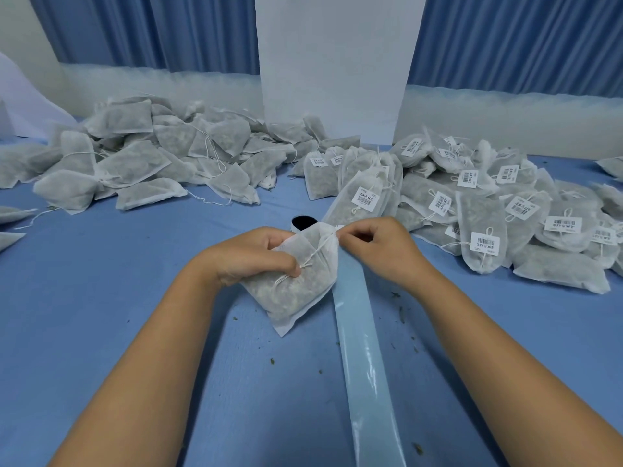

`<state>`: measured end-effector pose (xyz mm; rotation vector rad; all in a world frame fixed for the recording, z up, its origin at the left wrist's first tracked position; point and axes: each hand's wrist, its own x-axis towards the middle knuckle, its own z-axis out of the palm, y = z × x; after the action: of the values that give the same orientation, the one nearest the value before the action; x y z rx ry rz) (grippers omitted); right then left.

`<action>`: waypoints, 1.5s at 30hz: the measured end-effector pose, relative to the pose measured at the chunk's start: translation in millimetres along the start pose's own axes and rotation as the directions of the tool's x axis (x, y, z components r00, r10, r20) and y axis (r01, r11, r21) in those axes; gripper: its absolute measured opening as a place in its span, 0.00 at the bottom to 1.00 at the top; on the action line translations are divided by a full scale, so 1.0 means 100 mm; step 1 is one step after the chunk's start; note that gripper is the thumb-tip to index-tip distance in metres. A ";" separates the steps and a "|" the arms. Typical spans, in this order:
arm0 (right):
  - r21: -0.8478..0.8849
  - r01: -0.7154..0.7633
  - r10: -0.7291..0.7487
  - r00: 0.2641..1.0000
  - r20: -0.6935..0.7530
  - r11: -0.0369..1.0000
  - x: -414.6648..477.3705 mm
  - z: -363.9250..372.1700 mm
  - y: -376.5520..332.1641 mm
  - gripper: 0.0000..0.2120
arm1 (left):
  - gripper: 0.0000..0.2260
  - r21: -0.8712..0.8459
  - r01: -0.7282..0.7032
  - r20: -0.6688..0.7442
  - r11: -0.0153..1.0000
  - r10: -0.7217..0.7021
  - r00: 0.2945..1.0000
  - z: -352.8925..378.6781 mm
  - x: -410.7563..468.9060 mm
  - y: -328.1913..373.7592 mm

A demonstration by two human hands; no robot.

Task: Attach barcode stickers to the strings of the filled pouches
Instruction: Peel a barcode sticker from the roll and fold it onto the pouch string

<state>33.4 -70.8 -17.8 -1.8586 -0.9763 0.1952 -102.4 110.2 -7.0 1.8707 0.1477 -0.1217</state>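
My left hand [256, 256] grips a filled white mesh pouch [296, 291] at the table's middle, thumb pressed on its drawstring [312, 256]. My right hand [374, 251] pinches the string at the pouch's gathered neck, where the edge of a barcode sticker [338, 226] just shows. A pale blue strip of sticker backing [365, 365] runs from under the pouch toward me. The sticker roll [302, 223] lies just behind the pouch, mostly hidden.
A heap of pouches without stickers [145, 156] lies at the back left. Pouches with barcode stickers [488, 210] are piled at the right and back middle. The blue table [101, 264] carries scattered herb crumbs. A white pillar [333, 62] and blue curtains stand behind.
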 end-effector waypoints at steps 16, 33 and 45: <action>-0.212 0.187 -0.186 0.982 0.029 0.959 0.01 -0.08 0.10 0.09 | 0.22 0.494 -0.122 0.004 0.861 0.138 0.990 0.22 0.01 0.13; -0.438 0.385 -0.399 0.915 0.065 0.813 -0.03 -0.16 0.03 0.02 | 0.25 0.516 -0.179 0.027 0.837 0.193 0.981 0.28 -0.04 0.18; -0.152 0.198 -0.214 0.972 -0.096 0.968 -0.03 -0.08 0.04 0.07 | 0.21 0.536 -0.132 -0.005 0.834 0.160 0.987 0.26 -0.04 0.16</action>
<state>37.5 -79.4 -18.1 -1.8582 -1.1209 -0.1053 -103.9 80.5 0.6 2.4409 -0.0006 -0.0073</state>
